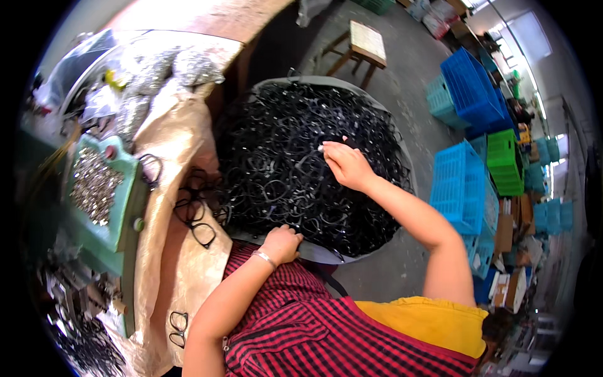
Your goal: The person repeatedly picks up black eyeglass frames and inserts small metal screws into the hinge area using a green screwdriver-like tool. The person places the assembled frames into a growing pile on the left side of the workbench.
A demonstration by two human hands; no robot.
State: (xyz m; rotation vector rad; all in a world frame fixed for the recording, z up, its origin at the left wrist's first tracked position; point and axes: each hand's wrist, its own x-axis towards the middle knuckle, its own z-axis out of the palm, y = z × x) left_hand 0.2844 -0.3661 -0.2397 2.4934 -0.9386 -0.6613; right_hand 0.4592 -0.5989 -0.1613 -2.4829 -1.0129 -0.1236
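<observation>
A wide round container with a pale rim point(314, 80) is heaped with tangled black glasses frames point(282, 151). Above the right part of the heap is my right hand point(348, 164), its fingers pinched together. A small pale spot shows at its fingertips, but what they hold is too small to name. My left hand point(280, 245) rests at the container's near edge, against my checked apron point(301, 320). Its fingers are curled down by dark pieces at the heap's edge; what lies in them is hidden.
At left, a green machine tray point(97, 185) holds small metal parts. Loose glasses frames point(203, 234) lie on tan sheeting point(188, 276) beside it. A wooden stool point(367, 43) stands beyond the container. Blue crates point(458, 185) and a green crate point(504, 162) are stacked at right.
</observation>
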